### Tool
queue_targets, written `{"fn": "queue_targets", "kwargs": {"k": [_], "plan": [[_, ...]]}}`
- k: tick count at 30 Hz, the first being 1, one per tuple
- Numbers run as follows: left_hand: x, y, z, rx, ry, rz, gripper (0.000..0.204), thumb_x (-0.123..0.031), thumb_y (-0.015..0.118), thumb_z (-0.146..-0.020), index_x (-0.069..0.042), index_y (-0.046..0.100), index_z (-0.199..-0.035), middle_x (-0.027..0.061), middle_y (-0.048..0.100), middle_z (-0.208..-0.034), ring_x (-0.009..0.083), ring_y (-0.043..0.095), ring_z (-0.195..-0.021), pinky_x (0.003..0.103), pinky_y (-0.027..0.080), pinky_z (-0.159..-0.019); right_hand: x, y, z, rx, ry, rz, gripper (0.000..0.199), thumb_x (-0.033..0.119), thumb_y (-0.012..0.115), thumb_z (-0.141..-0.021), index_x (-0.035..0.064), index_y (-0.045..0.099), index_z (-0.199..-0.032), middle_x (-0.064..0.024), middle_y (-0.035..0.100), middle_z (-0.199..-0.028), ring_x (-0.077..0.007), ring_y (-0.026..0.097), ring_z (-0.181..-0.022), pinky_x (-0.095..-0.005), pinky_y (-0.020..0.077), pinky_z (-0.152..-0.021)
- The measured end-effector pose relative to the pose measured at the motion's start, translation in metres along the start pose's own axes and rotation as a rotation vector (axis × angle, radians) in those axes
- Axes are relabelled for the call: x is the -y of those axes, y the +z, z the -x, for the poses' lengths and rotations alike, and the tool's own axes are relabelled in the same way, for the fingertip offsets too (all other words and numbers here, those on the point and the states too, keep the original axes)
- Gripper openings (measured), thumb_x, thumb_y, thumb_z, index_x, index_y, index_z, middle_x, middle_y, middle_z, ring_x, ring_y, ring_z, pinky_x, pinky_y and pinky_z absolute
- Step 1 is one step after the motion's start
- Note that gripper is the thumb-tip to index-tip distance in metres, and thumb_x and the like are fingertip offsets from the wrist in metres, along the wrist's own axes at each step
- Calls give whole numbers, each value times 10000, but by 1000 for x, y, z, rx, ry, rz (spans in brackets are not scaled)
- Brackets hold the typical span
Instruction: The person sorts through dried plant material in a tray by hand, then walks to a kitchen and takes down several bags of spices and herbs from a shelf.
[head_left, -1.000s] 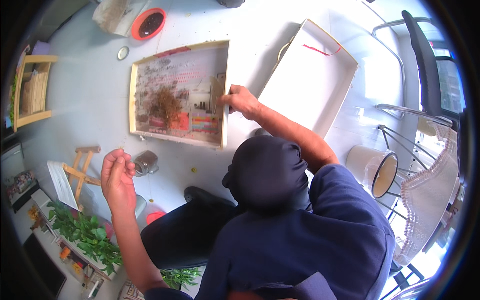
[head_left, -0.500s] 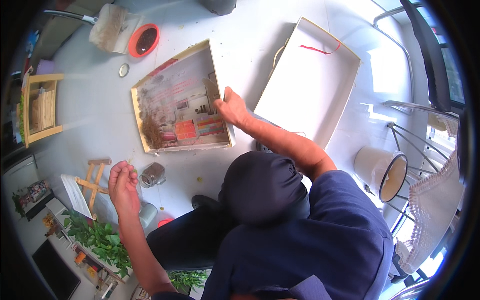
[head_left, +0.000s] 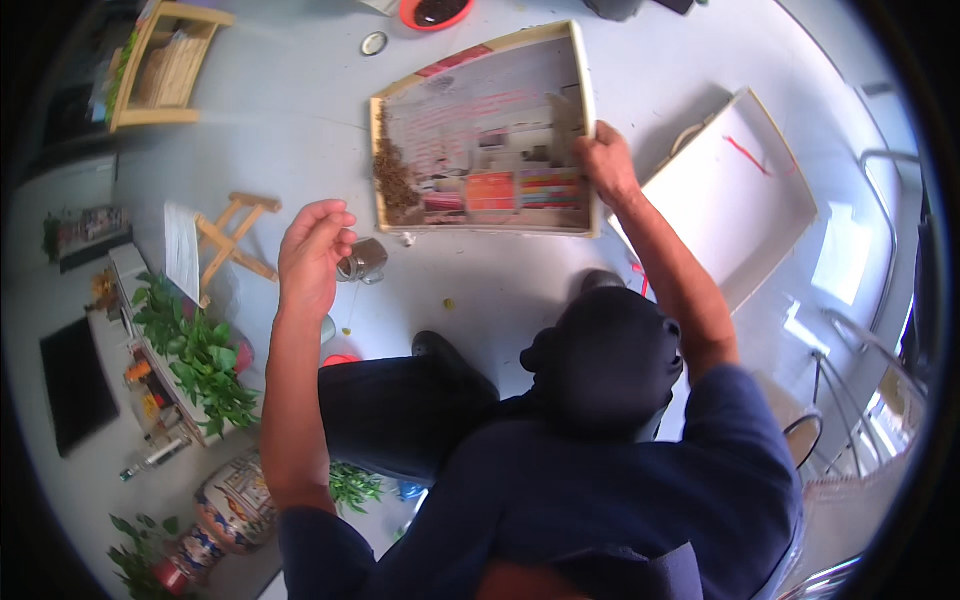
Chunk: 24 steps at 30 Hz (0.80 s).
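My right hand (head_left: 608, 165) is closed round the right wall of a shallow box (head_left: 585, 90), which looks tilted with its right side raised. Printed paper with pictures of a room and red and coloured patches lines its bottom. Brown dry soil or plant crumbs (head_left: 397, 180) lie heaped along the left wall of the box. My left hand (head_left: 318, 245) is held up left of the box, its fingers curled together; whatever may be in them is hidden. Just beside it, a glass jar with a handle and brown contents (head_left: 366, 262) lies on its side on the floor.
At right lies another white shallow box (head_left: 740, 190) with a red ribbon. A red pot of dark soil (head_left: 438, 10) and a round lid (head_left: 374, 44) are beyond the lined box. A folding wooden stool (head_left: 237, 238), leafy plants (head_left: 190, 345) and a wooden rack (head_left: 170, 65) stand at left.
The lined box has tipped, and its crumbs have slid into a strip along the left wall. My left hand has moved up beside the jar; the small yellowish bit at its fingertips no longer shows.
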<state>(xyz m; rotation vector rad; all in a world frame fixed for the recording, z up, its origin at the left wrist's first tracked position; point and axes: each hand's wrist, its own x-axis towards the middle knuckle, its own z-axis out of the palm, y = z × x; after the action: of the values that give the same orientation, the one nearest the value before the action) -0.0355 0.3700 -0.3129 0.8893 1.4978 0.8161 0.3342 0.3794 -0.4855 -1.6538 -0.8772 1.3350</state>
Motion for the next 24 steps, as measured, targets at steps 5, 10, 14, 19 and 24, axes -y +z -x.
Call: {"fn": "queue_targets", "kwargs": {"k": [5,10,14,19,24], "plan": [[4,-13,-9,-10,-39,-36,202,-151,595,-959,-29,607,-1118,57,637,-962,114,579,-829,249,462,-718,-14,-11,-8,83,-7,-55,295,123,533,-776,-68,630,-980,-103,653,-863,-183,580,-761,-315,488,-711],[8,-37,-30,-129,-86,-64,242,-234,629,-960,-57,612,-1125,40,641,-1000,113,594,-891,264,497,-788,-48,-47,-16,114,139,-322,291,69,517,-768,-57,608,-1014,-108,619,-879,-199,592,-800,-322,505,-742],[20,-64,-43,-196,-23,-125,353,-305,626,-952,-22,599,-1162,68,628,-1077,143,575,-985,290,485,-851,-38,-80,3,117,121,-414,340,98,516,-751,-69,593,-1036,-131,626,-895,-226,622,-811,-346,526,-791],[34,-66,-61,-193,-90,-237,598,-516,507,-978,-38,510,-1338,133,549,-1303,234,540,-1179,377,424,-1021,-17,-91,5,97,137,-438,370,79,508,-724,-60,592,-1057,-106,633,-892,-220,630,-795,-331,526,-814],[21,-47,-79,-16,-169,-55,748,-623,391,-974,-33,415,-1432,176,495,-1376,278,514,-1228,405,406,-1040,25,-122,-1,55,-38,-367,390,83,518,-694,-34,587,-1059,-96,629,-950,-200,605,-867,-316,502,-839]]}}
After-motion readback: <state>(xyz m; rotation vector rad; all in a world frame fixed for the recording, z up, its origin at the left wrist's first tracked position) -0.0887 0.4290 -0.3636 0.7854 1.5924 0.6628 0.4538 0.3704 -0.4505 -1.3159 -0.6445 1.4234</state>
